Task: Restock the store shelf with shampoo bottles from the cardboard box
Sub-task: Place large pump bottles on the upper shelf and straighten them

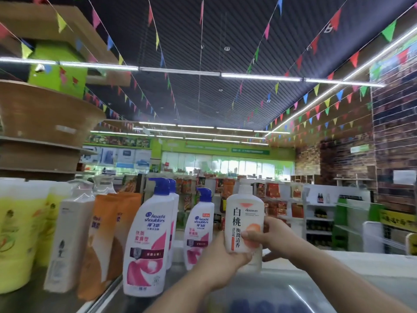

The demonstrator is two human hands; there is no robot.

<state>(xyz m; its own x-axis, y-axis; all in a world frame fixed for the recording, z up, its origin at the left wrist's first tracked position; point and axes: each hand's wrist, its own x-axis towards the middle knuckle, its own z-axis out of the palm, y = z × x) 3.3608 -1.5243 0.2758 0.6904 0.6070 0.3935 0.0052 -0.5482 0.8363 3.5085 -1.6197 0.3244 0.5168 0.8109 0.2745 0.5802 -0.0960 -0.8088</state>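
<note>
Over the pale top of the shelf [338, 267], a white shampoo bottle [243, 218] stands upright between both hands, its label facing the camera. It has a white pump head and rounded shoulders. Large black Chinese characters run down the front, with a thin orange strip beside them and an orange peach picture at the lower right. The left hand [225, 260] grips its base from the left and below. The right hand [270, 236] holds its right side, thumb across the peach. Whether the base touches the shelf cannot be told. Just left stand blue-pump bottles [149, 240] with pink labels, then orange pouches [106, 233], a square white bottle [67, 240] and yellow tubs [15, 233].
</note>
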